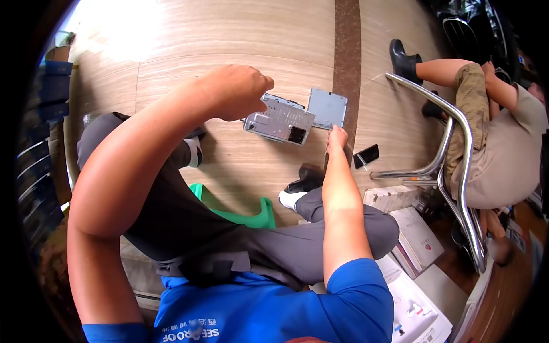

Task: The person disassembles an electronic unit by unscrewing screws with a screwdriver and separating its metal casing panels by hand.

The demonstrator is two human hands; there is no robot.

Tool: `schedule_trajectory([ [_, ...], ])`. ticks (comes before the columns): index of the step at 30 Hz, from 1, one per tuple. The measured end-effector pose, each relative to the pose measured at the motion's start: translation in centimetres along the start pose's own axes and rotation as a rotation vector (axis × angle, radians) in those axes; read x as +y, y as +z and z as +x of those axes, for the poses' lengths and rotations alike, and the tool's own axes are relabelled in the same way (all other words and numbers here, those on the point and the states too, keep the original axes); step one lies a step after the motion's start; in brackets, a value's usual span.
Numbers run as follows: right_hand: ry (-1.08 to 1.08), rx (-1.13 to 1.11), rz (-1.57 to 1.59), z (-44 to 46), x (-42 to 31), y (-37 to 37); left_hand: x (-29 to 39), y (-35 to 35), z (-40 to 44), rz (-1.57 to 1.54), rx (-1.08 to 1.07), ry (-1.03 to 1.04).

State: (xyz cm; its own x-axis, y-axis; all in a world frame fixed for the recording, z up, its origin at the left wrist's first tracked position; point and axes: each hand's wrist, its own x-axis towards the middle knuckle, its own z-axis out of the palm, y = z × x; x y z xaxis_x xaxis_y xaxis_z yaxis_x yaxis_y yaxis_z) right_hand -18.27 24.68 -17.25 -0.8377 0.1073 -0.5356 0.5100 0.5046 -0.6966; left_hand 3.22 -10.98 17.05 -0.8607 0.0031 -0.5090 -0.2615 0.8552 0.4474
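Observation:
My left hand (243,91) is closed at the left end of a silvery metal-cased electronic unit (277,119), which looks like a car stereo. Slots and holes mark its casing, and a dark square opening shows near its lower right corner. Part of my left fingers is hidden behind the hand. My right hand (337,138) pinches the lower edge of a flat grey metal cover (327,107). That cover is just right of the unit, its left edge close against it; whether they touch I cannot tell. Both are held above the floor.
A black phone (366,156) lies on the tiled floor right of my right hand. A green plastic stool (243,218) is beneath my legs. To the right are a chrome chair frame (466,137), a seated person (497,148) and boxes (417,240). Blue bins (54,86) line the left.

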Motion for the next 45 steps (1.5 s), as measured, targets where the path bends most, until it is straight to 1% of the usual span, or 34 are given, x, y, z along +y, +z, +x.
schedule_trajectory([
  [1, -0.010, 0.007, -0.001, 0.0, -0.6, -0.2, -0.1, 0.3, -0.2, 0.006, -0.002, -0.003],
  [3, -0.159, -0.018, 0.010, -0.7, -2.1, -0.6, -0.3, 0.7, -0.9, 0.022, 0.010, 0.013],
  [4, -0.112, -0.065, 0.055, -3.8, -5.3, -1.1, -0.3, 1.0, -1.1, 0.040, 0.010, 0.022],
  [5, -0.123, -0.059, 0.052, -4.4, -7.0, -1.2, -0.5, 1.5, -1.3, 0.037, 0.021, 0.029],
  [7, -0.664, 0.061, -0.213, -5.7, -10.1, -1.5, -0.7, 2.7, -1.8, 0.064, 0.001, 0.034],
  [8, -0.671, 0.070, -0.210, -7.0, -11.3, -1.9, -1.0, 3.6, -1.8, 0.069, 0.010, 0.042],
  [10, -0.879, 0.093, -0.374, -11.8, -15.7, -2.7, -1.7, 5.5, -1.2, 0.108, -0.023, 0.051],
  [11, -0.879, 0.103, -0.373, -14.9, -17.6, -3.3, -1.9, 6.5, -1.1, 0.113, -0.021, 0.059],
  [13, -1.017, -0.026, -0.477, -22.0, -20.4, -4.8, -2.5, 8.5, -0.8, 0.149, -0.085, 0.026],
  [14, -0.884, -0.120, -0.479, -24.7, -21.1, -5.4, -2.9, 9.8, -0.5, 0.176, -0.093, 0.030],
  [16, -0.892, -0.173, -0.510, -28.4, -20.6, -6.4, -3.0, 10.7, -0.9, 0.225, -0.175, 0.013],
  [17, -0.859, -0.214, -0.493, -31.3, -20.5, -6.6, -3.0, 11.0, -1.1, 0.235, -0.223, 0.000],
  [18, -0.867, -0.271, -0.437, -32.3, -19.1, -6.5, -2.9, 11.4, -1.0, 0.262, -0.284, -0.024],
  [19, -0.826, -0.267, -0.482, -33.5, -18.0, -6.3, -2.8, 11.9, -1.1, 0.266, -0.287, -0.027],
  [21, -0.872, -0.336, -0.504, -34.8, -16.6, -5.1, -2.7, 12.5, -1.2, 0.294, -0.264, -0.019],
  [22, -0.872, -0.362, -0.543, -34.3, -15.8, -4.1, -2.3, 12.2, -1.1, 0.292, -0.336, -0.017],
  [25, -0.914, -0.399, -0.615, -33.1, -14.6, -1.4, -1.8, 12.6, -1.1, 0.297, -0.342, 0.002],
  [26, -0.925, -0.401, -0.612, -32.5, -14.1, -0.5, -2.1, 13.2, -0.6, 0.310, -0.374, 0.016],
  [29, -0.938, -0.420, -0.592, -31.2, -12.8, 1.1, -1.8, 13.8, -0.4, 0.328, -0.351, 0.019],
  [31, -0.932, -0.438, -0.579, -30.7, -12.2, 1.8, -2.3, 14.4, 0.1, 0.390, -0.380, 0.054],
  [33, -1.025, -0.449, -0.565, -30.2, -12.3, 2.5, -2.3, 14.7, 0.3, 0.361, -0.385, 0.068],
  [36, -1.039, -0.425, -0.602, -29.8, -12.9, 3.3, -2.3, 14.5, 0.5, 0.338, -0.428, 0.056],
  [37, -1.033, -0.429, -0.602, -29.6, -13.0, 3.5, -2.4, 14.7, 0.6, 0.336, -0.434, 0.056],
  [39, -0.969, -0.464, -0.734, -29.3, -13.5, 3.7, -2.4, 14.7, 0.7, 0.353, -0.438, 0.051],
  [40, -0.963, -0.469, -0.733, -29.4, -13.9, 3.7, -2.5, 14.8, 0.7, 0.351, -0.445, 0.051],
  [42, -0.819, -0.544, -1.007, -29.6, -14.8, 3.7, -2.5, 14.5, 0.8, 0.342, -0.464, 0.052],
  [43, -0.817, -0.549, -1.007, -29.6, -15.0, 3.6, -2.5, 14.3, 0.8, 0.339, -0.468, 0.050],
  [45, -0.776, -0.677, -1.128, -29.7, -15.1, 3.5, -2.4, 14.1, 0.7, 0.344, -0.458, 0.065],
])
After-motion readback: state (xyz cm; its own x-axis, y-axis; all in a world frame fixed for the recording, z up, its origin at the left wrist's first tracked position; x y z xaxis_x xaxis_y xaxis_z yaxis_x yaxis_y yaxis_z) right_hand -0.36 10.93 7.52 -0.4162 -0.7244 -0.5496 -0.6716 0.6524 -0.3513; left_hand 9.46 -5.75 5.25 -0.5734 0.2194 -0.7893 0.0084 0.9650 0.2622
